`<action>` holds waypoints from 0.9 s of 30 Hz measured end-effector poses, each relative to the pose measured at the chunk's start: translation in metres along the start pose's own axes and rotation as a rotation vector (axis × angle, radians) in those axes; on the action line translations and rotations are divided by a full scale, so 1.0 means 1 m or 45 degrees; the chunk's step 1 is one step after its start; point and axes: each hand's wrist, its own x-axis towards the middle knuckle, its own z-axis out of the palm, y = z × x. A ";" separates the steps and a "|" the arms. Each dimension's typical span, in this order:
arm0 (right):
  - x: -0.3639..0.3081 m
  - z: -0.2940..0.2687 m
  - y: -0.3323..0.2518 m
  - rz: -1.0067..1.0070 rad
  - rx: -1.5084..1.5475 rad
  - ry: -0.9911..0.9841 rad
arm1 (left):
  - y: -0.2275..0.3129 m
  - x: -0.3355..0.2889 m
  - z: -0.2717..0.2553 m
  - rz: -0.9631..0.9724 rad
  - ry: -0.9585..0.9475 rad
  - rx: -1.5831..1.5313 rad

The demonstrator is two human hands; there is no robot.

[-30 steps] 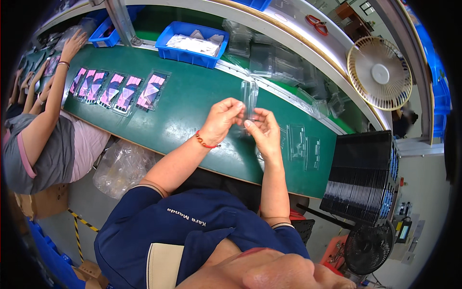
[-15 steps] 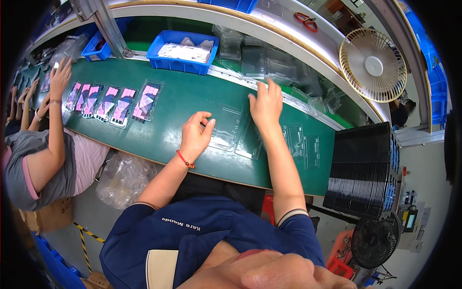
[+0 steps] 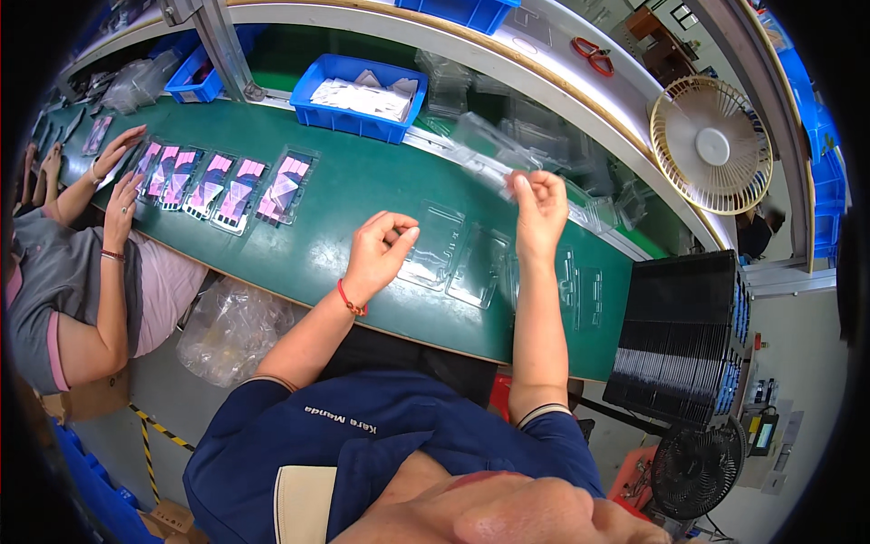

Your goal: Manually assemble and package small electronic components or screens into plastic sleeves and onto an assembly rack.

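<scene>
A clear plastic tray (image 3: 492, 150) hangs over the back edge of the bench, pinched at its near end by the thumb and fingers of my right hand (image 3: 541, 213). Loosely curled, my left hand (image 3: 376, 254) shows nothing in its fingers. Right beside it lies a thin transparent tray (image 3: 439, 243) on the green bench. Another see-through tray (image 3: 478, 266) rests between my two hands. Partly behind my right forearm, a clear tray (image 3: 567, 272) lies near one more transparent piece (image 3: 590, 295).
A blue bin (image 3: 362, 127) of white pieces stands at the back. Several phone-shaped items (image 3: 237, 195) in clear trays lie left, near a co-worker's hands (image 3: 122, 177). Stacked clear trays (image 3: 444, 82) sit behind the bench. Black trays (image 3: 675, 335) and a pale fan (image 3: 711, 145) are right.
My right hand has drawn nearer and a little right, and the clear tray shows in its pinch. My left hand has barely moved. The co-worker's raised hand has come down to the bench.
</scene>
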 end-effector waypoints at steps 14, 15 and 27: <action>-0.040 -0.016 -0.029 0.485 0.472 -0.327 | 0.059 0.012 0.017 -0.324 -0.498 -1.024; -0.041 -0.014 -0.032 0.496 0.488 -0.316 | 0.059 0.010 0.020 -0.385 -0.430 -0.847; -0.049 -0.009 -0.025 0.492 0.239 -0.283 | 0.059 0.010 0.022 -0.655 -0.567 -0.990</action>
